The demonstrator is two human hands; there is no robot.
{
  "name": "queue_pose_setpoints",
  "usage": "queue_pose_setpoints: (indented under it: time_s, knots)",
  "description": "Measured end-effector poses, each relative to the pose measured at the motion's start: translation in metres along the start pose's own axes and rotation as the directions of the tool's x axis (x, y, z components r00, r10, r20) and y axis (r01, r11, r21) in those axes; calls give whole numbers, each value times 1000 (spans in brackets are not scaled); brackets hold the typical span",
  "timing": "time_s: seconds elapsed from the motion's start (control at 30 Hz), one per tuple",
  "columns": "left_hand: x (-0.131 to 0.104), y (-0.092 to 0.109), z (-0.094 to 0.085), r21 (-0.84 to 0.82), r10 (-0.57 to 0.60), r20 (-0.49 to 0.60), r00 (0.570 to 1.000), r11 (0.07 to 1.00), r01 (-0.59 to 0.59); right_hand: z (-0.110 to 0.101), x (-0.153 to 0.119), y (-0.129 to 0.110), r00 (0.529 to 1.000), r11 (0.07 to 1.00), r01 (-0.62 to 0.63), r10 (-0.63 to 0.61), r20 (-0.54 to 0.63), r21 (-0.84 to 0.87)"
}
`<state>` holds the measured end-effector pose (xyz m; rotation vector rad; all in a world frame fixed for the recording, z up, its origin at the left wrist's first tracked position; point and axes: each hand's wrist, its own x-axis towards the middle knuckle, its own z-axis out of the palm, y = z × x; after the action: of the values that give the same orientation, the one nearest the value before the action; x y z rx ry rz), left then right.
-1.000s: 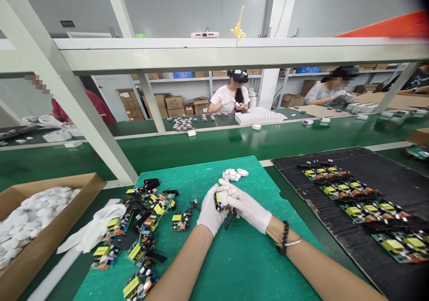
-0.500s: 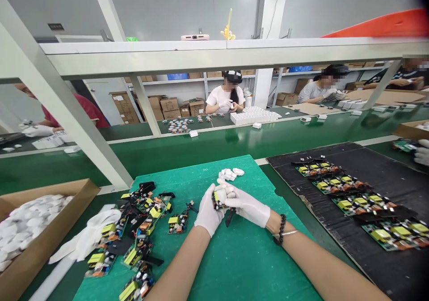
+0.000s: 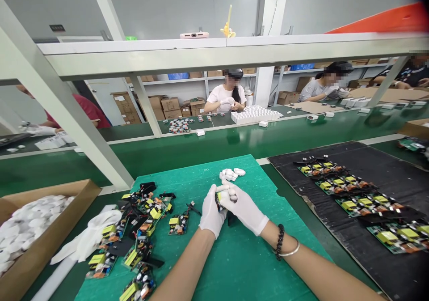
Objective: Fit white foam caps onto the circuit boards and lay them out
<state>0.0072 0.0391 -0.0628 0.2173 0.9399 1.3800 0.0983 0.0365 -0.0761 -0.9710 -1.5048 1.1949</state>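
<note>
My left hand, in a white glove, is closed round a small circuit board with a yellow part, above the green mat. From the right, my gloved right hand closes its fingers on the same board and covers much of it. A black piece hangs below the two hands. Several white pieces lie just beyond my fingertips. One loose board rests left of my left hand, and a pile of boards covers the mat's left side.
A cardboard box of white pieces stands at left beside a crumpled white glove. Rows of boards lie on a black sheet at right. Beyond a metal frame runs a green belt; people work behind it.
My right hand has turned, its fingers now curled over the board and hiding more of it. White cases on the belt have moved right.
</note>
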Motion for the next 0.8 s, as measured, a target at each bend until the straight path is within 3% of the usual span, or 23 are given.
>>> queue_pose_setpoints:
  time_s: [0.1,0.2,0.43,0.53,0.67,0.8]
  knots:
    - [-1,0,1,-8,6,37,999,1000,-6,-5,3,-1,998,994,-14,8,56,111]
    - [-3,1,3,-18,-7,-10,1000,1000,6,-9,6,-5,994,974,-13,-12,110,227]
    - [-7,-1,3,36,4,-6,1000,999,-4,-1,3,-8,998,998,-13,17,-63,65]
    - [-6,1,3,24,-13,-11,1000,1000,13,-5,4,-6,999,983,14,-20,29,183]
    - [-3,5,2,-20,-30,-49,998,999,29,-12,6,-5,978,955,-55,-8,210,292]
    - [-4,8,1,-54,-44,94,995,997,49,-11,4,-7,967,962,-48,-22,253,268]
